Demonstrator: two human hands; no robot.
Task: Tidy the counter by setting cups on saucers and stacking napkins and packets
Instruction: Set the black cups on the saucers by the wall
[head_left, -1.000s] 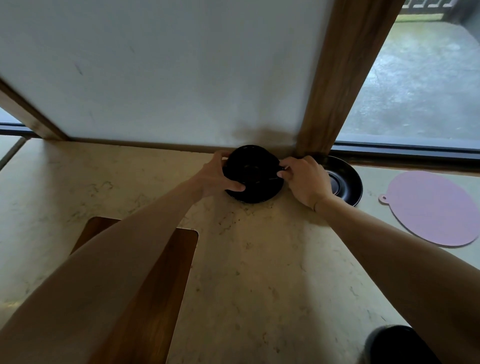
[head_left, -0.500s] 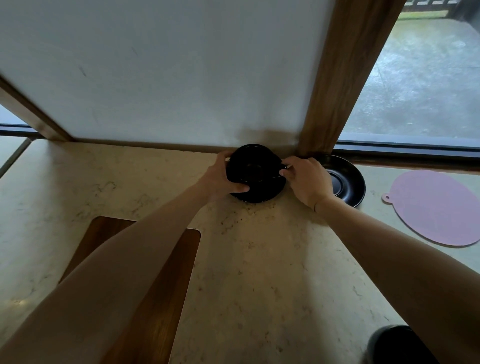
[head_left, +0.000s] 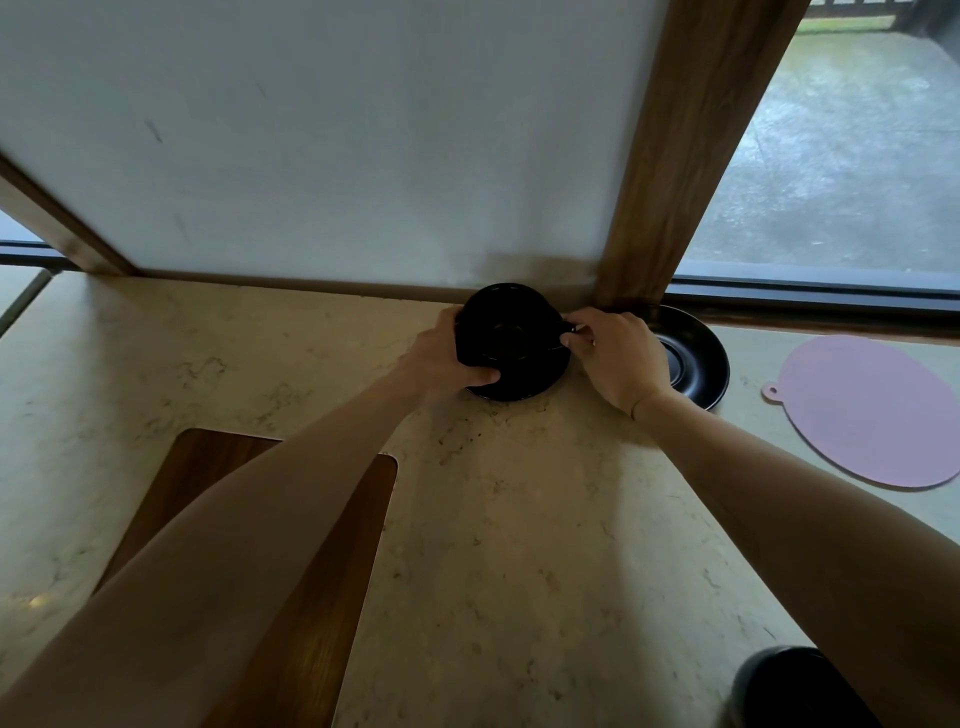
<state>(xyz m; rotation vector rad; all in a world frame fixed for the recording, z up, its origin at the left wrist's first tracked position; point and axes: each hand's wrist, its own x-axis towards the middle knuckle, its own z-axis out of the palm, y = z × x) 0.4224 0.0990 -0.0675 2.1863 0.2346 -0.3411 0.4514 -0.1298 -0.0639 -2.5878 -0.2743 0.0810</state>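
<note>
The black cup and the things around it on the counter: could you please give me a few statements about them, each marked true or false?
1. Both hands are on the black cup. True: the left hand grips its side, the right hand pinches its handle.
2. The cup sits over a black saucer. True.
3. The second saucer carries a cup. False: it is bare.
4. The pink mat lies left of the cup. False: it lies to the right.
5. The wooden board is under the cup. False: it lies nearer the person, apart.
</note>
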